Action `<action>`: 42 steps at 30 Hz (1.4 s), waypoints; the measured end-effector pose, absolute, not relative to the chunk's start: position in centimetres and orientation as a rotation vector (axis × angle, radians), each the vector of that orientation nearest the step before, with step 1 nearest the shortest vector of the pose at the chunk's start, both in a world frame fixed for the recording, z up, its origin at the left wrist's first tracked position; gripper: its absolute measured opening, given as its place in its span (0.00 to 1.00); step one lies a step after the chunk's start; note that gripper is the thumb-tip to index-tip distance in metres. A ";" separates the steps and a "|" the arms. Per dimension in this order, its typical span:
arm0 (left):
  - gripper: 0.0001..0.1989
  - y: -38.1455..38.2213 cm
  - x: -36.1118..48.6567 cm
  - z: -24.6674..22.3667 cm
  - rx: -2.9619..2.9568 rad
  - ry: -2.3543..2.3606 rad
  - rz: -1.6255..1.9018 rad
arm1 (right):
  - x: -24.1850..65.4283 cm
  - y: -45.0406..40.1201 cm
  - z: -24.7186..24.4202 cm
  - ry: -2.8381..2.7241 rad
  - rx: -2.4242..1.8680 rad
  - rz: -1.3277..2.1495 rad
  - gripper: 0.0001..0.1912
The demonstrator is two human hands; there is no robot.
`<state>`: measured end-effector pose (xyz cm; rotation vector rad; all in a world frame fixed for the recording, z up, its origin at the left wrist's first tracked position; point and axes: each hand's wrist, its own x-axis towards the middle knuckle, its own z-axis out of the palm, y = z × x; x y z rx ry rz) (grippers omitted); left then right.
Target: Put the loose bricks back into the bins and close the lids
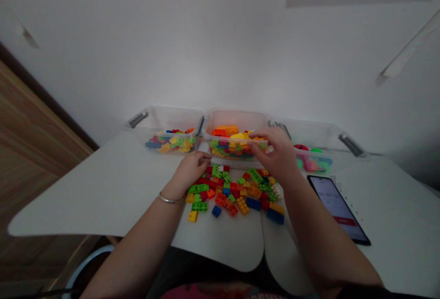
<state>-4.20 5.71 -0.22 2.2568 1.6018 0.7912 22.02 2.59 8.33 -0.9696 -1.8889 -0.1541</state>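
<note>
A loose pile of colourful plastic building bricks [233, 193] lies on the white table [103, 189], just in front of a clear plastic bin [237, 120] full of similar bricks. My left hand [189, 170] rests at the pile's back left edge, its curled fingers near the bin's front corner. My right hand [275, 152] hangs over the bin's front right rim, fingers bent down toward the bricks inside. The backs of both hands face me, so their palms are hidden, and I cannot tell whether either holds a brick. A metal bangle [170, 198] circles my left wrist.
A second clear bin [168, 124] holding small bricks stands to the left. A third clear bin [309, 136] at right holds red, green and pink pieces. A smartphone [338, 209] lies lit on the table at right. A wooden surface [34, 152] runs along the left.
</note>
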 end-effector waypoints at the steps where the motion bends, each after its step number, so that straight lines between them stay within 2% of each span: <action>1: 0.15 5.7 -4.2 -0.2 2.259 1.601 0.791 | 21.6 2.3 8.3 -1.971 -0.936 -0.096 0.06; 6: 0.16 5.9 -4.3 -0.4 2.270 1.578 0.804 | 18.9 1.8 6.5 -2.389 -0.970 0.107 0.10; 14: 0.16 5.8 -4.2 -0.5 2.255 1.574 0.822 | 18.0 2.6 4.0 -2.825 -1.071 0.094 0.10; 42: 0.15 5.8 -4.3 -0.5 2.259 1.596 0.821 | 18.8 2.4 4.8 -2.876 -1.494 0.044 0.13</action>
